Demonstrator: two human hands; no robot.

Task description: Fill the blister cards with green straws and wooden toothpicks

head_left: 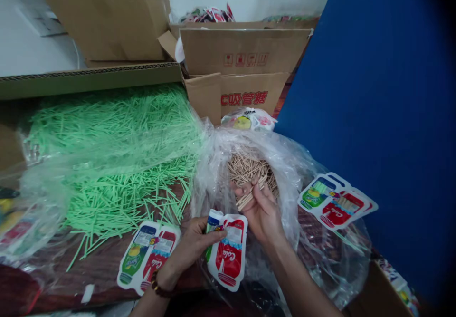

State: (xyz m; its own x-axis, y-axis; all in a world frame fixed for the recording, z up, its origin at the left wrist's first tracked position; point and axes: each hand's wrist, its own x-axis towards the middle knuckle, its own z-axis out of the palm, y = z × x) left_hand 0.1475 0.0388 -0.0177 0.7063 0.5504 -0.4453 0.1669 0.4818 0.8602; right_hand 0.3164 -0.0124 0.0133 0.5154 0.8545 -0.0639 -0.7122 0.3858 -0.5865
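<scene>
My left hand [199,238], a beaded bracelet on its wrist, grips a two-part candy pouch [231,250] with a red Cola half and a green Sprite half, thumb across its front. My right hand [261,212] is closed on a small bundle of brown sticks [247,197], held just over the open plastic bag [290,179]. Inside that bag lies a heap of loose brown sticks [245,165]. Another pouch [149,257] lies on the table left of my left hand. A few stacked pouches [337,200] rest on the plastic at the right.
Green sticks [117,131] spill from a plastic-lined carton [89,80] onto the dark table [103,276] at the left. Cardboard boxes [245,51] stand at the back. A blue panel [374,93] borders the right side.
</scene>
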